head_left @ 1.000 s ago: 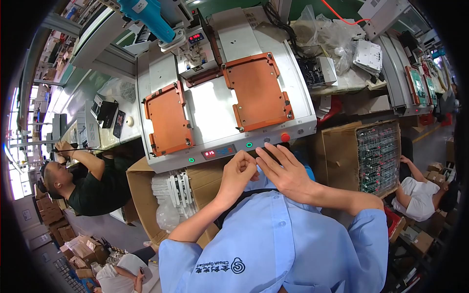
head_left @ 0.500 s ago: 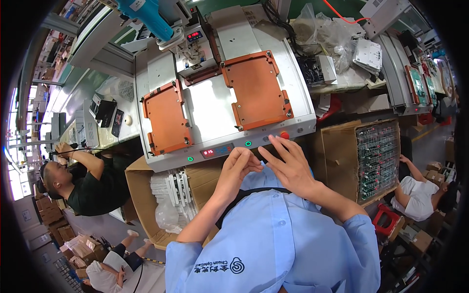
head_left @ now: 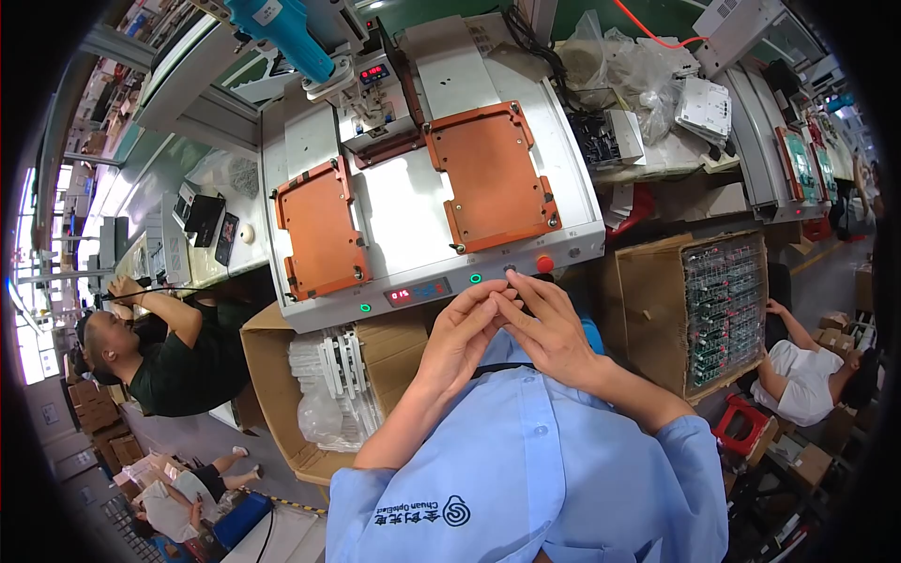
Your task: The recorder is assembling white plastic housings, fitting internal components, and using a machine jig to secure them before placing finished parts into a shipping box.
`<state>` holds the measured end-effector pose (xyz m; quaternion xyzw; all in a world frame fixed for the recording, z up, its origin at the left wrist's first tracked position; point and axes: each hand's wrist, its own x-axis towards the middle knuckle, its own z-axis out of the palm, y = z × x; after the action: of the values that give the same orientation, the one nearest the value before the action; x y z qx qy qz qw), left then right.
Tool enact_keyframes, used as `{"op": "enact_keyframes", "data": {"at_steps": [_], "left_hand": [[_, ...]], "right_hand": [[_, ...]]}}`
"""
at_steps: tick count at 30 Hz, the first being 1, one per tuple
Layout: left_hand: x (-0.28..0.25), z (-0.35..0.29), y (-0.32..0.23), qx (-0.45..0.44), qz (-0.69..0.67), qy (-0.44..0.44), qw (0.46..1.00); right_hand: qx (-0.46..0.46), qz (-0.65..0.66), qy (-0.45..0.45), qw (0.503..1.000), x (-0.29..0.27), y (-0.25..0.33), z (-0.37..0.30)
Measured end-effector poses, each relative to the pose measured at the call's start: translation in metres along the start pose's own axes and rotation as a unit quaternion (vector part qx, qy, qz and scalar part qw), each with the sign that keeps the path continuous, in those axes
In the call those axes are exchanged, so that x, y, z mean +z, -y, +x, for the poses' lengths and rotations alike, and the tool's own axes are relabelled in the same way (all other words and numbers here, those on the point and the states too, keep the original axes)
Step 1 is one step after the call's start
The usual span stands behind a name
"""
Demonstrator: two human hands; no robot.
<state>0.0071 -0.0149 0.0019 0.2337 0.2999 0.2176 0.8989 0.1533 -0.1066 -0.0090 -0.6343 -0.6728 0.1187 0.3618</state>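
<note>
Meeting at or close to their fingertips, the left hand [head_left: 460, 340] and the right hand [head_left: 556, 342] were bent inward by the near edge of the machine [head_left: 394, 211] — whether anything small was pinched between them, I could not tell. The right orange tray [head_left: 493, 178] lay on the machine just beyond the fingers, on the far side of the control strip, its long axis running near to far with the far end leaning left. The left orange tray [head_left: 324, 230] lay farther to the left, lined up much the same way, and the left hand was the nearer one to it. The red button [head_left: 544, 264] sat close past the right hand's fingers, with a green-ringed button [head_left: 476, 278] to its left.

Farther out, an open cardboard box [head_left: 266, 371] stood left of the left forearm, holding white parts [head_left: 343, 368] and clear plastic wrap [head_left: 321, 413]. To the right of the right hand stood another cardboard box [head_left: 648, 305] — packed with rows of green circuit boards [head_left: 721, 314].
</note>
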Motion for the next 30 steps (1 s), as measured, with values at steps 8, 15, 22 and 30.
{"op": "enact_keyframes", "data": {"at_steps": [8,15,22,30], "left_hand": [[0.017,-0.006,-0.003,0.003,0.029,-0.016,0.999],[0.012,-0.01,-0.001,0.026,0.133,-0.08,0.988],[0.003,-0.007,-0.003,0.0,0.174,-0.088,0.981],[-0.026,-0.002,0.002,-0.105,0.243,-0.062,0.962]], "right_hand": [[0.009,0.044,-0.014,0.999,-0.001,-0.001,-0.005],[-0.034,-0.147,0.019,0.988,-0.015,-0.002,-0.003],[-0.074,-0.208,0.08,0.972,-0.022,-0.001,-0.003],[-0.128,-0.222,0.172,0.951,-0.024,0.008,-0.006]]}}
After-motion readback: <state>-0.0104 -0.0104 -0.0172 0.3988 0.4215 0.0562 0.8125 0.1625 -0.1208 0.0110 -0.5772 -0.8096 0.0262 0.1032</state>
